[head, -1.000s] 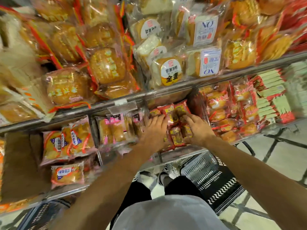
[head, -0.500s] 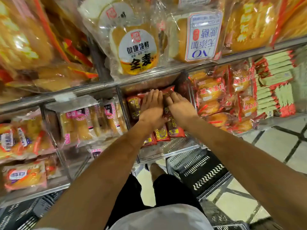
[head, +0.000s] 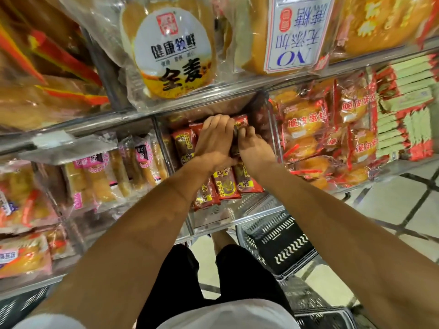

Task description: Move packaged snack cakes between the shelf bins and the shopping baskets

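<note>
Both hands deep in a clear shelf bin (head: 273, 138), left hand (head: 213, 141) and right hand (head: 249, 146) curled around red snack cake packs (head: 225, 184), overhanging bread bags (head: 173, 53) crowding above, black basket (head: 282, 243) on floor below.

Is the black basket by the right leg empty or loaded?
Empty as far as visible: the black basket shows only bare slotted floor and walls; its near edge is hidden by the right forearm.

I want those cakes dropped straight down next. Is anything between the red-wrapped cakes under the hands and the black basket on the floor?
Yes. The clear plastic bin holding the red-wrapped snack cakes has a front wall. The black slotted basket sits below it, so the cakes must be lifted over first.
</note>
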